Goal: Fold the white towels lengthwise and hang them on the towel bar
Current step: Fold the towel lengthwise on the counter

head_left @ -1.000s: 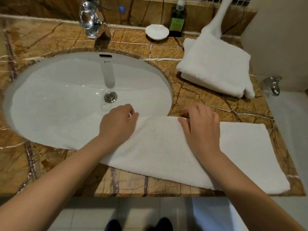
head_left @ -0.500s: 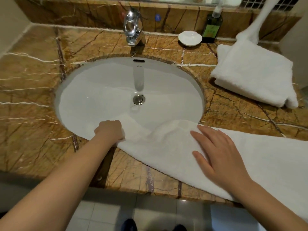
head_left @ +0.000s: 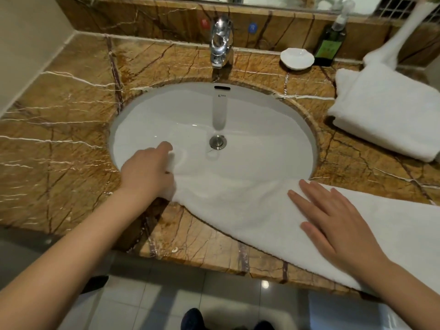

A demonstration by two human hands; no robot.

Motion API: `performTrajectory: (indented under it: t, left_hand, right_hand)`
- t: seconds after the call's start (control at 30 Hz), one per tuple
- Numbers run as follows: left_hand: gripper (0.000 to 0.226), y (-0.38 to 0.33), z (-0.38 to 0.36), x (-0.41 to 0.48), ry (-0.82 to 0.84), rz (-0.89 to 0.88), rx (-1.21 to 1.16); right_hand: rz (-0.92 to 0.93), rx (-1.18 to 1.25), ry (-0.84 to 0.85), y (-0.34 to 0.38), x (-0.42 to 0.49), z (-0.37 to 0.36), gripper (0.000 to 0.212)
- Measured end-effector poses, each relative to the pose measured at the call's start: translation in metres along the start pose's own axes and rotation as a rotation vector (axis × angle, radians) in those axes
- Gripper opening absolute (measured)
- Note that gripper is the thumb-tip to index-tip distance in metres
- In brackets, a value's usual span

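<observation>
The long white towel [head_left: 238, 206] lies along the front edge of the marble counter [head_left: 59, 120]. Its right portion rests flat on the counter and runs out of view at the right. Its left portion sags over the rim into the front of the white sink [head_left: 166, 115].

Left hand [head_left: 147, 170]: positioned at the front-left rim of the sink, with the fingers curled around the left end of the towel, gripping it. The fingertips are hidden by the hand and the cloth.

Right hand [head_left: 338, 225]: palm down on the towel, just right of the sink, with the fingers straight and spread, pressing the cloth against the counter.

A second folded towel [head_left: 385, 115] sits on the counter at the back right, well apart from both hands. A chrome faucet [head_left: 221, 41] stands behind the sink, in line with the drain [head_left: 217, 141]. To its right, a small white dish [head_left: 297, 57] sits just beside a dark green pump bottle [head_left: 329, 44]. Dark shoes [head_left: 194, 317] show on the tiled floor below the counter edge.
</observation>
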State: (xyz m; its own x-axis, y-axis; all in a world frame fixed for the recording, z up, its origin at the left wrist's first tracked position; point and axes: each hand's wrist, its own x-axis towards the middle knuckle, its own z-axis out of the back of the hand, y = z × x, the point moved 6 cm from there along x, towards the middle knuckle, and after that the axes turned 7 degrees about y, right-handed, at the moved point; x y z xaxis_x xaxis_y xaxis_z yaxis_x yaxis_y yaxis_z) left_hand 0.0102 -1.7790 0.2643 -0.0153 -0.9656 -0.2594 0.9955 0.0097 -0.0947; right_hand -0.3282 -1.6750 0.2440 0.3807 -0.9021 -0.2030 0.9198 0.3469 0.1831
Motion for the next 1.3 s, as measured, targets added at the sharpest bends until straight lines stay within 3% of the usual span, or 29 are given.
performTrajectory:
  t: [0.13, 0.23, 0.5, 0.67, 0.77, 0.93, 1.1, 1.23, 1.3]
  left_hand:
    - [0.046, 0.023, 0.049, -0.053, -0.262, -0.127, -0.048]
    - [0.045, 0.044, 0.068, -0.084, -0.323, -0.124, -0.089]
    - [0.035, 0.093, -0.017, -0.109, -0.096, 0.107, 0.034]
    - [0.061, 0.122, -0.046, -0.117, -0.01, 0.093, -0.038]
    - [0.064, 0.125, -0.049, -0.12, 0.005, 0.089, -0.059]
    - [0.067, 0.117, -0.052, -0.12, 0.057, 0.084, -0.064]
    - [0.073, 0.096, -0.049, -0.12, 0.112, 0.122, -0.03]
    - [0.06, 0.064, -0.02, -0.102, -0.052, -0.118, -0.168]
    - [0.057, 0.037, -0.011, -0.088, -0.084, -0.283, -0.268]
  right_hand:
    - [0.062, -0.077, 0.041, 0.006, 0.0, -0.002, 0.057]
    - [0.13, -0.104, 0.054, 0.016, -0.001, -0.004, 0.059]
    - [0.244, -0.167, 0.071, 0.041, 0.002, -0.012, 0.062]
    - [0.226, -0.175, 0.085, 0.045, -0.006, -0.012, 0.064]
    - [0.141, -0.135, 0.1, 0.046, -0.015, -0.016, 0.066]
    - [-0.165, -0.014, 0.084, 0.02, -0.028, -0.013, 0.067]
    - [-0.168, 0.071, 0.077, 0.006, -0.036, -0.008, 0.061]
    - [-0.201, 0.204, -0.092, -0.002, -0.021, 0.018, 0.046]
    - [-0.234, 0.158, -0.062, -0.007, -0.004, 0.027, 0.04]
